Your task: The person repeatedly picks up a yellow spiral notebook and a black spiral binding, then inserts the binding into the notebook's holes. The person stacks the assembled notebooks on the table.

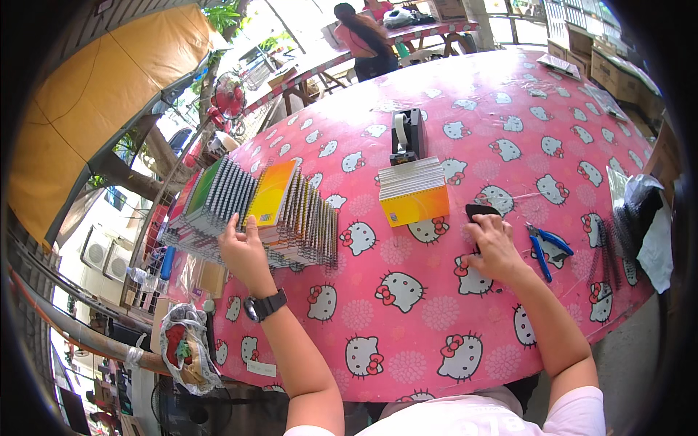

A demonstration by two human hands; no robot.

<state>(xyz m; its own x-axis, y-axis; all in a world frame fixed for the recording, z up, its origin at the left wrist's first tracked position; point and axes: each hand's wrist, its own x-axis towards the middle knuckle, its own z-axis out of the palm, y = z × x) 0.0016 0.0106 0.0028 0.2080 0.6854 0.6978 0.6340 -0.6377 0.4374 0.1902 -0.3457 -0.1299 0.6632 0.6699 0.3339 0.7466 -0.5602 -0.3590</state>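
Head camera, looking down over a round table (407, 349) covered in glossy pink plastic printed with white cartoon cats. Nearest me, both forearms come up from the bottom edge. On the left wrist I see a black wristwatch (263, 305). The left hand (243, 251) rests on a fanned row of spiral-bound notebooks (247, 211) at the table's left edge, fingers spread loosely over the covers and touching a yellow-orange one; they grip nothing. Wire spirals run along the notebooks' sides, and green, yellow and grey covers show.

The right hand (494, 247) lies palm down on the cloth, fingers curled over a small black object (481, 211) at its fingertips; I cannot tell what that object is, or whether the fingers pinch it. Just to the right of this hand lie blue-handled pliers (545, 247). Further right, at the table's rim, sits a bundle of black spiral bindings (618, 240) beside a clear plastic bag (643, 196).

Beyond the hands, mid-table, stands a neat stack of notebooks (413, 192) with a yellow front cover. Behind it is a black tape dispenser (406, 134) holding a pale roll.

Farther off, cardboard boxes (611, 65) line the right side, a red fan (227, 96) stands at left, and another person (363, 40) sits at a distant table.
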